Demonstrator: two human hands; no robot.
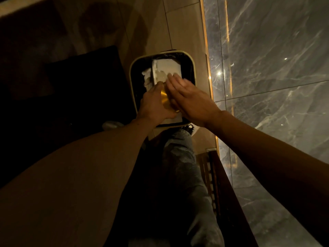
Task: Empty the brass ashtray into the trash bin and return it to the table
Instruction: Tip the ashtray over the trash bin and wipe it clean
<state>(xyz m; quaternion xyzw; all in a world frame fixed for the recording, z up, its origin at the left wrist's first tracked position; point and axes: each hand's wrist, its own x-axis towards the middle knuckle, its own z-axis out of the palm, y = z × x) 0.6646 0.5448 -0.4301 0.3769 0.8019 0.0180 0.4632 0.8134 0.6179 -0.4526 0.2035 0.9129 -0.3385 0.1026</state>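
The brass ashtray (166, 99) is held tilted on its edge over the trash bin (132, 72), a dark rounded-square bin with a pale rim on the floor. My left hand (154, 106) grips the ashtray from the left side. With flat, extended fingers, my right hand (188, 97) lies against the ashtray's right face; the fingertips are blurred. Only a narrow gold strip of the ashtray shows between the two hands. White paper and a pale box (166, 71) lie inside the bin.
A grey marble wall (276, 68) with a gold trim strip runs along the right. Beige floor tiles (183, 29) lie beyond the bin. Dark furniture (74, 90) fills the left. My jeans leg (179, 157) and a shoe (188, 128) stand just before the bin.
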